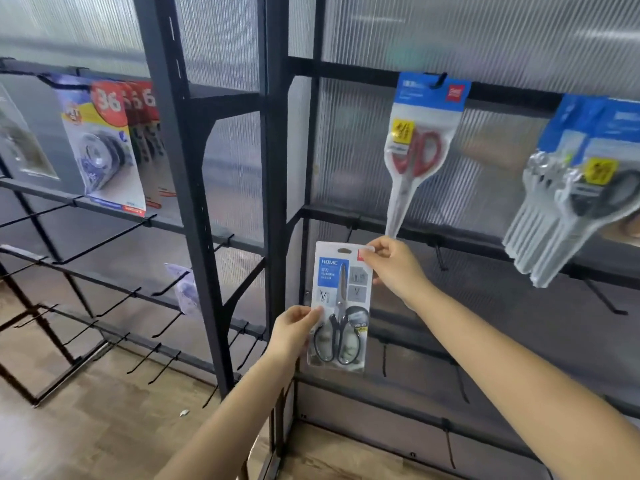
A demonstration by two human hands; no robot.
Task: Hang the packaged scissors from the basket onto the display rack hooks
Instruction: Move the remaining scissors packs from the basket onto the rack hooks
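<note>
Pinching a glossy rectangular blister pack (341,306) of black-handled scissors, left hand (292,329) low, right hand (394,266) top.

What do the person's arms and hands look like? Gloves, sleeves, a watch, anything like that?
Both are bare. The left hand and right hand wear no gloves, and no rings show. Neither wrist carries a watch or band. Both forearms are uncovered as far back as the picture's lower edge, so no sleeve shows. No markings or tattoos can be made out on them.

Black-handled scissors pack (341,306) upright before rack (349,216)
</note>
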